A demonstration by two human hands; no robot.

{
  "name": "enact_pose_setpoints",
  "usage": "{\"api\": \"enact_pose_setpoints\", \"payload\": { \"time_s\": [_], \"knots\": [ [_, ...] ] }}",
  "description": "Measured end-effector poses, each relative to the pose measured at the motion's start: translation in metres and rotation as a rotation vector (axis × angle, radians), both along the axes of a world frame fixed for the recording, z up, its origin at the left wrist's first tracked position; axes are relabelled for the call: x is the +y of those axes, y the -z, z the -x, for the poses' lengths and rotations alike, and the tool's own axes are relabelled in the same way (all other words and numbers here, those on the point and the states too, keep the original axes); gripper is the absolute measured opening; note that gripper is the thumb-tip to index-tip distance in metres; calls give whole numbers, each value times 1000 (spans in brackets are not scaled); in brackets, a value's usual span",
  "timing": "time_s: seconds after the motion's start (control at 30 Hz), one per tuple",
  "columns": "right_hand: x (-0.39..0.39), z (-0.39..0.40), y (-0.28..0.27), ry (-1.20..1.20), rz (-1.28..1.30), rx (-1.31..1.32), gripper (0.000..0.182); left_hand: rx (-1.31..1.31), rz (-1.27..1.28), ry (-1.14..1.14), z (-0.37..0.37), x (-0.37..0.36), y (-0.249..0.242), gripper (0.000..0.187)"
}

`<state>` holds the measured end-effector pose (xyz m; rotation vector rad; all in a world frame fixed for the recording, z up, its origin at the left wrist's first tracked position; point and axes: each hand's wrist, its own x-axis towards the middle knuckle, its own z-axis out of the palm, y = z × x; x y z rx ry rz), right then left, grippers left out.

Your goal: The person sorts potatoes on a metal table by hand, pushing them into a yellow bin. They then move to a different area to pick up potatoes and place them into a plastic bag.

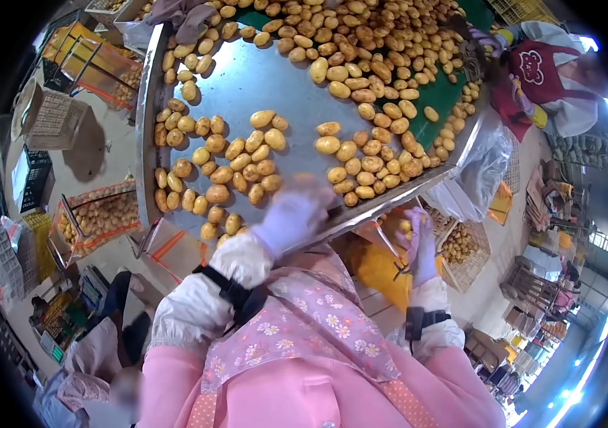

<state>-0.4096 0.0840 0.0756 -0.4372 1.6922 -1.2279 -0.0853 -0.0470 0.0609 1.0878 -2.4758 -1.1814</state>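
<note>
My left hand [291, 220], in a pale purple glove, is over the near edge of the metal sorting table [247, 78]. Motion smears its fingers, and a brownish blur shows at their tips. Just left of it lie loose potatoes [252, 172] in small groups. Beyond the table's front rim, my right hand [420, 246], gloved alike, is raised with its fingers bent around a potato [405, 225]. A yellow bag [382, 274] hangs beside that hand, below the rim.
A large heap of potatoes [361, 39] covers the far table. A crate of potatoes [464, 242] stands right of my right hand. Clear plastic [472, 182] drapes the right corner. Netted potatoes [100, 217] stand at left. Another person [539, 78] works at the far right.
</note>
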Motion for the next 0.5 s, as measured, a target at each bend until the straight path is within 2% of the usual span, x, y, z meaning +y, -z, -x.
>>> {"api": "enact_pose_setpoints", "payload": {
  "time_s": [0.03, 0.07, 0.1, 0.13, 0.2, 0.27, 0.33, 0.4, 0.43, 0.47, 0.5],
  "knots": [
    [8, 23, 6, 4, 1, 11, 36, -91, 29, -23, -2, -13, 8, 53],
    [16, 48, 24, 55, 2, 212, 35, -182, 62, -52, -4, -23, 15, 51],
    [15, 64, 35, 98, 5, 410, 34, -220, 82, 8, -10, -33, -4, 55],
    [7, 59, 32, 94, 4, 415, 34, -215, 80, 4, -9, -35, -1, 55],
    [-19, 12, 15, -182, -110, 350, 31, -236, -1, 70, -5, -42, 5, 60],
    [-49, -72, -19, 34, -40, -295, 35, -218, 2, 40, 4, -36, 4, 55],
    [-61, -120, -15, 163, -12, -605, 41, -92, -263, -129, 26, -24, 14, 51],
    [-62, -135, 18, -76, 138, -711, 55, 225, 117, 12, 37, 1, 5, 50],
    [-59, -136, 4, -305, 157, -261, 54, 209, 113, -7, 30, 9, 8, 50],
    [-74, -142, -23, 12, -117, -405, 52, 229, 172, 26, 22, 12, 14, 53],
    [-61, -103, 8, -109, -152, -268, 49, 253, 231, 63, 15, 11, 17, 55]
  ]
}}
